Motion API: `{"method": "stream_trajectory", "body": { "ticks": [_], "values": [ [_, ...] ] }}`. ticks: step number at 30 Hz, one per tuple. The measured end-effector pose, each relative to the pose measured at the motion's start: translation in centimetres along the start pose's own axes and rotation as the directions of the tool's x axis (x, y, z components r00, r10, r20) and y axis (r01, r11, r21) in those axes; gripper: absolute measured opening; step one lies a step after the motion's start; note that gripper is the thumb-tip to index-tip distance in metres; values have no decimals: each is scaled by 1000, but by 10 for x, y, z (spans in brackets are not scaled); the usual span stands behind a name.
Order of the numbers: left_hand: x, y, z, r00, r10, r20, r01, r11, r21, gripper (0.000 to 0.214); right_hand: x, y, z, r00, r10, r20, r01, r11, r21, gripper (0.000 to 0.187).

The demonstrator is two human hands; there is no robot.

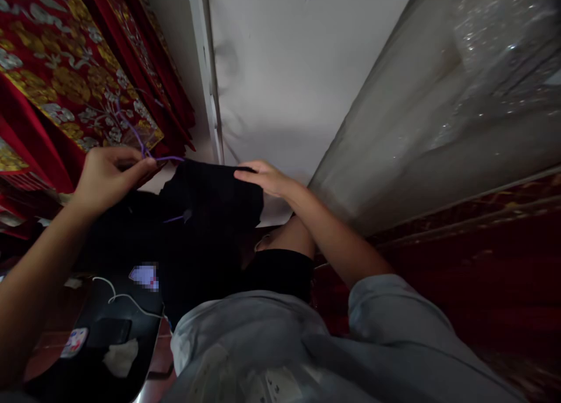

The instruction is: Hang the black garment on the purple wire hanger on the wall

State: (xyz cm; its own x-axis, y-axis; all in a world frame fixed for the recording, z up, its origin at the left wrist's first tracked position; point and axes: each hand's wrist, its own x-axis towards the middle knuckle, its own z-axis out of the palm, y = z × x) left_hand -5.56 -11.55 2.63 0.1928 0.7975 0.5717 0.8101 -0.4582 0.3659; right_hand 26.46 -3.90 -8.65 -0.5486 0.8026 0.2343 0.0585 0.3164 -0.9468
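A thin purple clothes hanger [170, 157] is pinched between the thumb and fingers of my left hand [111, 175]. Its hook rises above the hand in front of the red cloth, and another purple bit shows lower down against the black. Black cloth, apparently a garment [210, 198], hangs from the hanger's side and spreads over my lap. My right hand [265, 178] grips the garment's upper right edge, thumb in front. The garment's exact kind is hard to make out in the dark.
Red embroidered curtains [74, 70] hang at upper left beside a pale wall panel [284, 58]. Clear plastic sheeting [495, 70] covers the right side. On a black seat [144, 333] at lower left lie a white cable [135, 305], a dark phone-like object [113, 331] and crumpled tissue [121, 358].
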Motion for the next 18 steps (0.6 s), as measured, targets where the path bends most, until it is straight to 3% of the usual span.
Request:
{"method": "stream_trajectory", "body": {
  "ticks": [3,7,8,9,13,16,18],
  "values": [
    [16,-5,10,960,220,-175,-197,970,143,41,5,-12,-10,979,-6,-202,45,981,189,53],
    [19,-13,25,793,474,-384,-353,870,344,53,43,-29,-47,902,-121,-415,199,968,150,43],
    [16,-13,31,782,487,-388,-364,863,351,49,55,-33,-59,888,-124,-443,198,972,124,42],
    [13,-14,37,799,485,-356,-373,863,340,44,66,-35,-71,874,-120,-470,184,979,93,41],
    [2,-14,74,934,350,-72,-332,924,191,33,86,-35,-105,818,-152,-556,152,987,-46,47],
    [2,-17,109,964,255,77,-262,960,101,54,70,-24,-107,797,-218,-564,193,976,-104,54],
    [4,-18,133,962,207,176,-233,962,141,68,52,-12,-102,796,-244,-554,215,969,-117,56]
  ]
}}
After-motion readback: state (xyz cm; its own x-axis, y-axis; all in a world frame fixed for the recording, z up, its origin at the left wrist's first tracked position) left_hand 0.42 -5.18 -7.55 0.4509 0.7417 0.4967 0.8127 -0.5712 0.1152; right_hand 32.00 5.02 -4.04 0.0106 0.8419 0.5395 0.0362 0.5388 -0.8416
